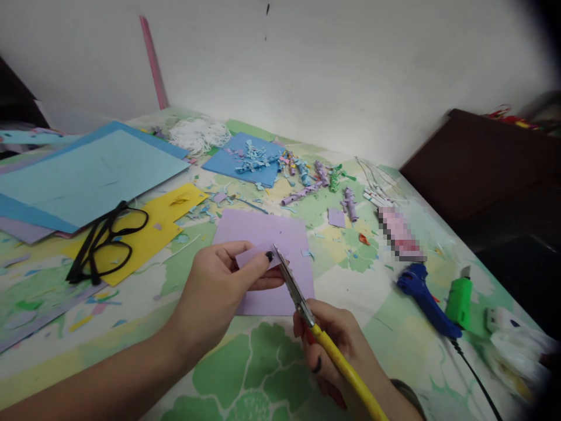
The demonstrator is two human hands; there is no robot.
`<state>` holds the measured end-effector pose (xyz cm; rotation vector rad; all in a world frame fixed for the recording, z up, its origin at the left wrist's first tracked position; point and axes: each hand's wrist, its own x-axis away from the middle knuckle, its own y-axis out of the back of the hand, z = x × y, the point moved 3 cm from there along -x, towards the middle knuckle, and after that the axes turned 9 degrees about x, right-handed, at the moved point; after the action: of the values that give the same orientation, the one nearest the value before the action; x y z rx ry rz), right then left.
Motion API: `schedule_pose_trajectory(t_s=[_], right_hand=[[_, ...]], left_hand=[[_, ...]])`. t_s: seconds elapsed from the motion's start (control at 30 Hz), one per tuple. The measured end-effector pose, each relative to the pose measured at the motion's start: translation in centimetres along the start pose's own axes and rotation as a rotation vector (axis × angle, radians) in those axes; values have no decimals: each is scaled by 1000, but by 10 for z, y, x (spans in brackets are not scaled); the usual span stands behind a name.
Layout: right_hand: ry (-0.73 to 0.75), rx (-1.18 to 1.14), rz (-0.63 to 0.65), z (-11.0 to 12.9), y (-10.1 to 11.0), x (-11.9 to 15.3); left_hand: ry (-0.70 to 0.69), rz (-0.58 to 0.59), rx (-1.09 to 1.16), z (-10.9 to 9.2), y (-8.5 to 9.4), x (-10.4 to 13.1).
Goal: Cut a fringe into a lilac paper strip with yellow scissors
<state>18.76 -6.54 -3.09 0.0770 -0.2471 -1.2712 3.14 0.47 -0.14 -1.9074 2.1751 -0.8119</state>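
Observation:
My left hand (228, 280) pinches a small piece of purple paper (250, 255) between thumb and fingers. In my right hand (333, 339) is a pair of scissors (298, 301) with yellow handles, its blades pointing up and left. The blade tips are at the paper's right edge, close to my left thumb; whether they are fully closed is hard to tell. Beneath both lies a larger sheet of purple paper (274, 298) on the table. A small purple square (336, 217) rests farther back to the right.
Black-framed glasses (111, 245) lie on yellow paper (151, 234) beside large blue sheets (100, 175). Curled paper pieces (322, 172) and white string (199, 135) are at the back. At right sit a blue glue gun (425, 298), a green cutter (459, 303) and a pixelated item (401, 234).

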Motion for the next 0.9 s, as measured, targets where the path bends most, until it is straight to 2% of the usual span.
schedule_pose_trajectory(t_s=[0.4,0.67,0.9], right_hand=[[-19,42,-27,-3,0,1],[48,-58,106,-6,1,2],[11,-67,111,-5,-1,5]], left_hand=[[-7,6,9,0,1,-1],[-25,-10,-28,1,1,0],[-43,-20,-83,1,2,1]])
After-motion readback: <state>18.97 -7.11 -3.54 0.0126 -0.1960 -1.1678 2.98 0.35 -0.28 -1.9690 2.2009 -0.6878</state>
